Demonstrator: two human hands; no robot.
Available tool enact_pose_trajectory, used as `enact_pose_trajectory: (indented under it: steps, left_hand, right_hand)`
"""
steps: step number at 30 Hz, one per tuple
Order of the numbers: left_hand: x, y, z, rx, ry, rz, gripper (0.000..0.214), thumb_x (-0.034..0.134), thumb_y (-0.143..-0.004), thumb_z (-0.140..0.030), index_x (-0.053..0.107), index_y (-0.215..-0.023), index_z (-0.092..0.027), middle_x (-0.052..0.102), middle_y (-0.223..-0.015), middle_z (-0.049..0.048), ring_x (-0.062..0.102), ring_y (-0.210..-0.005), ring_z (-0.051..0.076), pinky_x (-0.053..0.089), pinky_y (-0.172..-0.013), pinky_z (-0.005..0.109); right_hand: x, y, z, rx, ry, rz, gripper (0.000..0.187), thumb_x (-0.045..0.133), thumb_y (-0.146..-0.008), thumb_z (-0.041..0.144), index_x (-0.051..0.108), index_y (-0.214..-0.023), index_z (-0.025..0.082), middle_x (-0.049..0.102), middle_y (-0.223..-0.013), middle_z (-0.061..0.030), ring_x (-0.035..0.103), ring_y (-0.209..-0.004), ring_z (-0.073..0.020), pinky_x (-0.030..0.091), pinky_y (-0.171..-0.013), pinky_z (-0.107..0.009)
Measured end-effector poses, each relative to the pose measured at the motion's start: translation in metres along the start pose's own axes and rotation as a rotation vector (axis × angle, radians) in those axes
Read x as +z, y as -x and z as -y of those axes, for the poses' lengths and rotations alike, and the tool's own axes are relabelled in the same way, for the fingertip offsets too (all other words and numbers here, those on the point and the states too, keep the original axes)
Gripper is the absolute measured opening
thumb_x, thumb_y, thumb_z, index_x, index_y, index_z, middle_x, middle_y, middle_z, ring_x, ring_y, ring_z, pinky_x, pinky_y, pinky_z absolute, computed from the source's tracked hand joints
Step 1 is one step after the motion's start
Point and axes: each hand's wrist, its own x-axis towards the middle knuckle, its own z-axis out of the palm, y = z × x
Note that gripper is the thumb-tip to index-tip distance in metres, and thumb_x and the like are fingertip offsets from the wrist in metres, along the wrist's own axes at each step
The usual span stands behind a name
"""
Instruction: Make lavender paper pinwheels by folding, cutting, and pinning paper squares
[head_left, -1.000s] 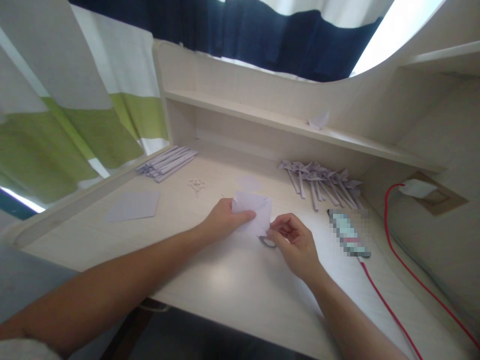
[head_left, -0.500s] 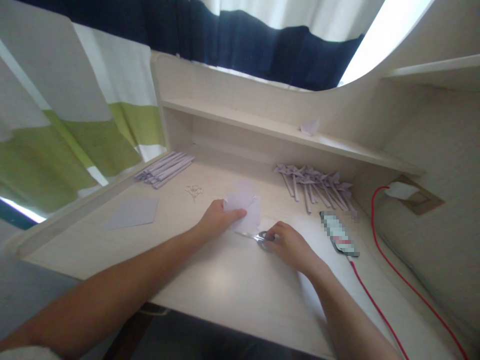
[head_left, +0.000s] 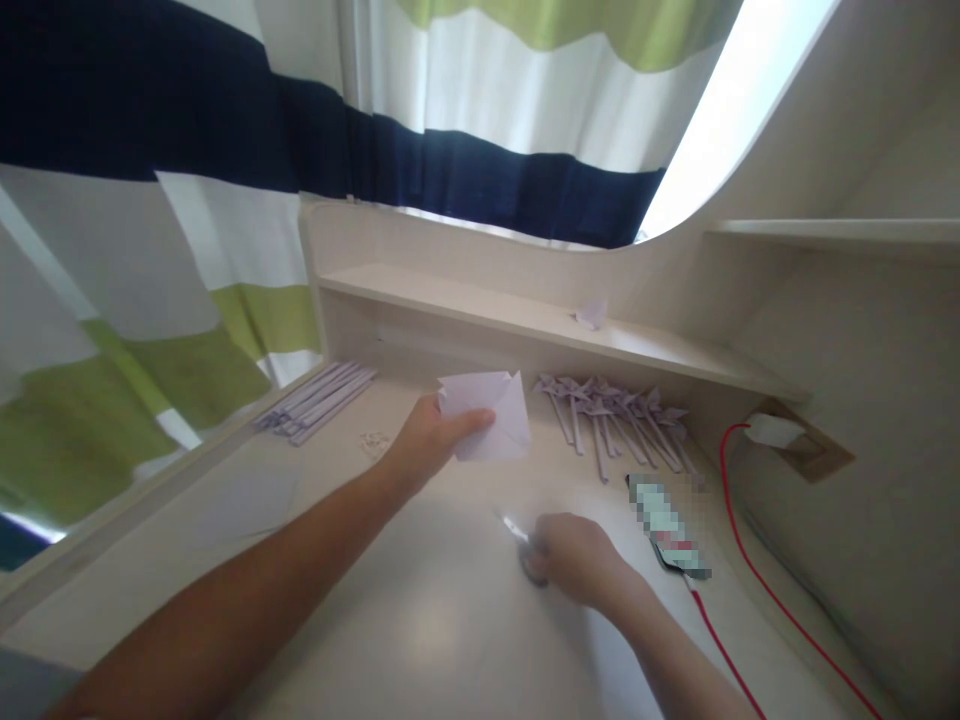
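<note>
My left hand (head_left: 439, 440) is closed on a pale lilac square of paper (head_left: 499, 415), thumb across its front, held up above the desk. Slits show at the paper's corners, and faint crease lines run over it. Lower and to the right, my right hand (head_left: 574, 560) is closed round the handles of a pair of scissors (head_left: 525, 545). Their blades point left toward the desk's middle, somewhat blurred, apart from the paper. Whether the blades are spread I cannot tell.
Rolled paper sticks (head_left: 319, 400) lie at the back left, near small pale bits (head_left: 375, 443) and flat paper sheets (head_left: 247, 500). Several paper pinwheels (head_left: 615, 405) rest at the back right. A phone (head_left: 667, 525) with a red cable (head_left: 724, 640) lies to the right. A folded paper piece (head_left: 591, 314) sits on the shelf.
My left hand has lifted the paper away from the scissors. My right hand has drawn the scissors lower, toward me. The view has tilted up, showing more curtain.
</note>
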Motion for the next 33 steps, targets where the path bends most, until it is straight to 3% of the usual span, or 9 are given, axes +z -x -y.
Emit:
enact_pose_trajectory:
  steps: [8, 12, 15, 20, 22, 26, 29, 31, 33]
  left_hand:
    - [0.035, -0.034, -0.011, 0.098, 0.023, -0.009, 0.032, 0.086, -0.072, -0.033, 0.080, -0.096, -0.013, 0.082, -0.097, 0.0096, 0.076, -0.086, 0.024, 0.059, -0.076, 0.030]
    - [0.031, -0.037, -0.005, 0.064, -0.042, -0.010, 0.035, 0.086, -0.072, -0.033, 0.080, -0.099, -0.011, 0.082, -0.098, 0.0112, 0.076, -0.087, 0.026, 0.059, -0.076, 0.032]
    - [0.023, -0.035, -0.002, 0.034, -0.071, -0.028, 0.038, 0.085, -0.073, -0.034, 0.080, -0.102, -0.011, 0.082, -0.098, 0.0115, 0.076, -0.086, 0.026, 0.058, -0.076, 0.032]
    - [0.011, -0.029, -0.009, 0.040, -0.120, -0.046, 0.036, 0.084, -0.073, -0.035, 0.081, -0.099, -0.011, 0.081, -0.095, 0.0113, 0.075, -0.083, 0.025, 0.056, -0.073, 0.030]
    - [0.008, -0.027, -0.014, 0.060, -0.096, -0.057, 0.035, 0.084, -0.073, -0.035, 0.080, -0.099, -0.011, 0.081, -0.094, 0.0107, 0.074, -0.082, 0.024, 0.056, -0.072, 0.029]
    - [0.003, -0.023, -0.026, 0.099, 0.020, -0.055, 0.036, 0.085, -0.073, -0.035, 0.079, -0.101, -0.012, 0.080, -0.096, 0.0108, 0.074, -0.084, 0.024, 0.057, -0.073, 0.029]
    - [-0.002, -0.018, -0.035, 0.115, 0.076, -0.051, 0.037, 0.087, -0.073, -0.034, 0.080, -0.103, -0.014, 0.081, -0.096, 0.0109, 0.074, -0.084, 0.024, 0.058, -0.074, 0.030]
    - [-0.007, -0.013, -0.042, 0.116, 0.080, -0.054, 0.038, 0.088, -0.072, -0.035, 0.080, -0.103, -0.014, 0.081, -0.096, 0.0113, 0.075, -0.083, 0.024, 0.059, -0.074, 0.030]
    - [-0.012, -0.007, -0.049, 0.124, 0.079, -0.050, 0.039, 0.088, -0.071, -0.035, 0.080, -0.103, -0.015, 0.081, -0.098, 0.0116, 0.075, -0.082, 0.024, 0.060, -0.073, 0.030]
  right_hand:
    - [-0.012, 0.003, 0.007, 0.022, 0.046, 0.018, 0.025, 0.061, -0.083, 0.023, 0.079, -0.093, 0.010, 0.080, -0.093, -0.0232, 0.078, -0.089, -0.0387, 0.052, -0.071, -0.038]
    - [-0.012, -0.001, 0.004, 0.038, 0.003, 0.000, 0.028, 0.060, -0.085, 0.023, 0.077, -0.102, 0.010, 0.080, -0.096, -0.0227, 0.078, -0.090, -0.0381, 0.052, -0.072, -0.039]
    - [-0.006, -0.003, 0.000, 0.057, -0.069, -0.020, 0.029, 0.065, -0.078, 0.022, 0.075, -0.104, 0.013, 0.080, -0.097, -0.0201, 0.077, -0.090, -0.0362, 0.050, -0.070, -0.036]
    - [-0.006, -0.008, -0.007, 0.084, -0.206, -0.071, 0.010, 0.071, -0.072, 0.021, 0.074, -0.078, 0.013, 0.078, -0.087, -0.0200, 0.074, -0.082, -0.0343, 0.043, -0.064, -0.034]
    - [-0.018, -0.011, -0.010, 0.071, -0.288, -0.110, 0.013, 0.071, -0.078, 0.028, 0.070, -0.074, 0.015, 0.077, -0.082, -0.0150, 0.071, -0.078, -0.0281, 0.042, -0.063, -0.031]
    - [-0.060, -0.008, -0.010, -0.002, -0.514, -0.217, 0.031, 0.055, -0.098, 0.047, 0.061, -0.086, 0.019, 0.069, -0.079, -0.0023, 0.061, -0.070, -0.0153, 0.041, -0.060, -0.024]
    - [-0.091, 0.005, -0.004, -0.220, -1.059, -0.270, 0.034, 0.076, -0.084, 0.049, 0.060, -0.085, 0.019, 0.060, -0.075, 0.0027, 0.051, -0.065, -0.0125, 0.038, -0.058, -0.024]
    - [-0.105, 0.016, 0.001, -0.285, -1.181, -0.211, 0.034, 0.083, -0.079, 0.046, 0.064, -0.086, 0.018, 0.060, -0.075, 0.0026, 0.050, -0.064, -0.0122, 0.037, -0.057, -0.024]
    - [-0.112, 0.026, 0.002, -0.322, -1.163, -0.229, 0.029, 0.086, -0.077, 0.041, 0.069, -0.087, 0.018, 0.063, -0.078, 0.0011, 0.052, -0.069, -0.0137, 0.040, -0.062, -0.025]
